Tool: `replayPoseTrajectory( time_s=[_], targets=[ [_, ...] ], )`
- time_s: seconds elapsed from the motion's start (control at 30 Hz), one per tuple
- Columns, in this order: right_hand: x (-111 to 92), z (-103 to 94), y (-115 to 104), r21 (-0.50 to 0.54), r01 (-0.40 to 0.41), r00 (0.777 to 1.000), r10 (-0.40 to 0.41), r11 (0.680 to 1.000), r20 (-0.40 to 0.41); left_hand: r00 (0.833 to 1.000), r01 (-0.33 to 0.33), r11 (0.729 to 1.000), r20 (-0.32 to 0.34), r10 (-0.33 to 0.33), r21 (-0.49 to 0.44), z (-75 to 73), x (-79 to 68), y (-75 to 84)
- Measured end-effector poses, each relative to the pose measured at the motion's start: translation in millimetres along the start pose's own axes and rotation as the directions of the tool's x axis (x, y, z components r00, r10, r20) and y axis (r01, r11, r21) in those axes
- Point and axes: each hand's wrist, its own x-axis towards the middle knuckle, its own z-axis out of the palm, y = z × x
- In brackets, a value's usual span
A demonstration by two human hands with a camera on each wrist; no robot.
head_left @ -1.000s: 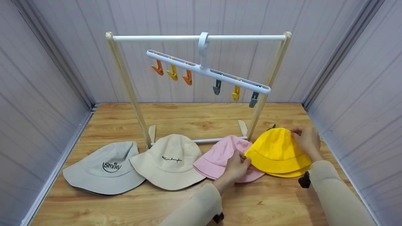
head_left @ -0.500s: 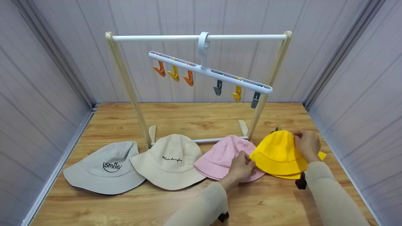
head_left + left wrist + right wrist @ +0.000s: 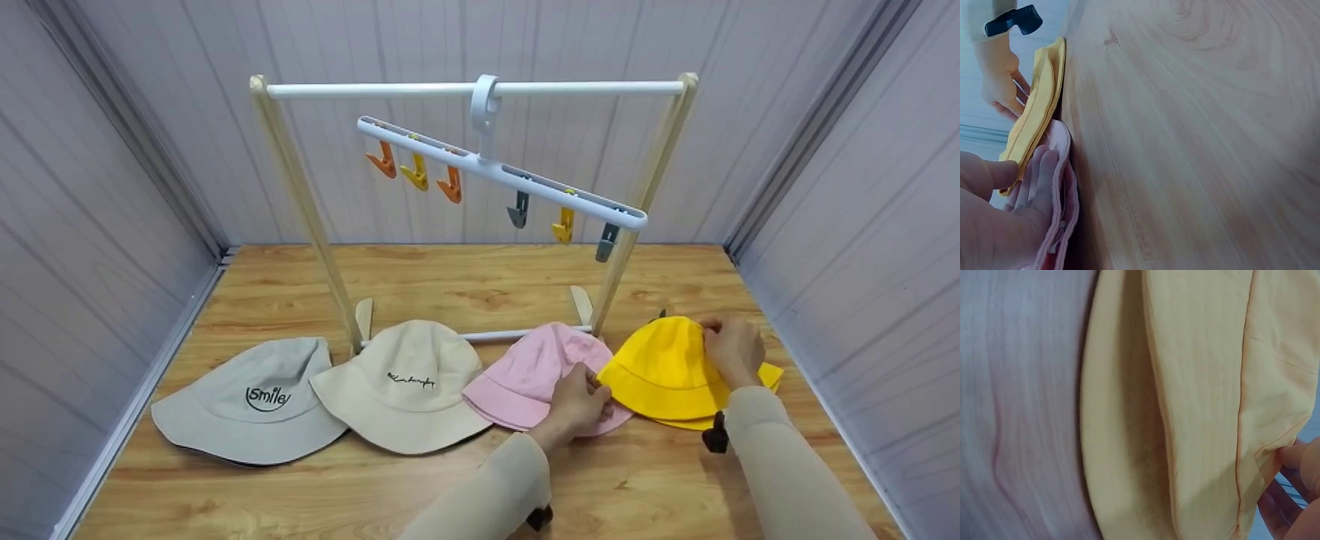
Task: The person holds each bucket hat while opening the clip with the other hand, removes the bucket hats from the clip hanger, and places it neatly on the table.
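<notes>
A yellow bucket hat (image 3: 660, 367) lies at the right end of a row of hats. My left hand (image 3: 577, 401) pinches the left end of its brim, thumb on top, as the left wrist view shows. Behind those fingers is a pink bucket hat (image 3: 521, 379), partly covered by the hand and by the yellow brim. My right hand (image 3: 735, 349) pinches the right side of the yellow crown (image 3: 1280, 405) between thumb and fingers. Both layers of the yellow brim (image 3: 1162, 439) show in the right wrist view.
Left of the pink hat lie a cream bucket hat (image 3: 409, 390) and a grey one marked "smile" (image 3: 255, 401). Behind them stands a wooden rack with a white rod (image 3: 375, 91). From it hangs a slanted white hanger (image 3: 495, 171) with orange, yellow and grey clips. Walls enclose the table.
Both hands have shifted the yellow hat a little right and toward me. Part of its brim now shows beyond my right wrist. The hanger has swayed slightly.
</notes>
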Motion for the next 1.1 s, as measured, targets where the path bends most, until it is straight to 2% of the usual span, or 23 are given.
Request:
replayPoseTrajectory(
  time_s=[0.23,0.37,0.47,0.63,0.73,0.83,0.93,1.1],
  targets=[
    [2,2.1,0,0.025,0.018,0.999,-0.019,1.000,0.030,1.000,0.013,0.998,0.007,-0.013,-0.061,-1.8,-0.3,-2.4],
    [2,1.0,0,0.027,0.067,0.996,-0.068,0.997,0.054,1.000,-0.001,0.998,0.024,0.003,-0.057,-6.7,-1.6,-3.1],
    [1,-3.2,-1,0.017,0.110,0.991,-0.111,0.994,0.078,0.999,-0.012,0.997,0.048,0.016,-0.071,-12.5,-3.7,-1.7],
    [-2,-14.2,-6,0.022,0.136,0.985,-0.138,0.990,0.101,0.994,-0.003,0.996,0.113,0.013,-0.095,-26.3,-9.3,3.3],
    [-6,-20.6,-12,0.036,0.152,0.983,-0.155,0.988,0.095,0.990,-0.037,0.998,0.134,0.044,-0.054,-40.4,-12.0,5.1],
    [-12,-27.0,-21,0.069,0.164,0.979,-0.171,0.984,0.112,0.986,-0.099,0.995,0.137,0.098,-0.001,-61.2,-14.2,7.0],
    [-19,-34.3,-29,0.095,0.179,0.971,-0.191,0.979,0.144,0.979,-0.169,0.985,0.122,0.165,0.021,-87.2,-17.6,9.4],
    [-36,-49.3,-36,0.125,0.226,0.956,-0.245,0.966,0.164,0.959,-0.270,0.963,0.091,0.267,0.025,-138.4,-28.9,13.2]
  ],
)
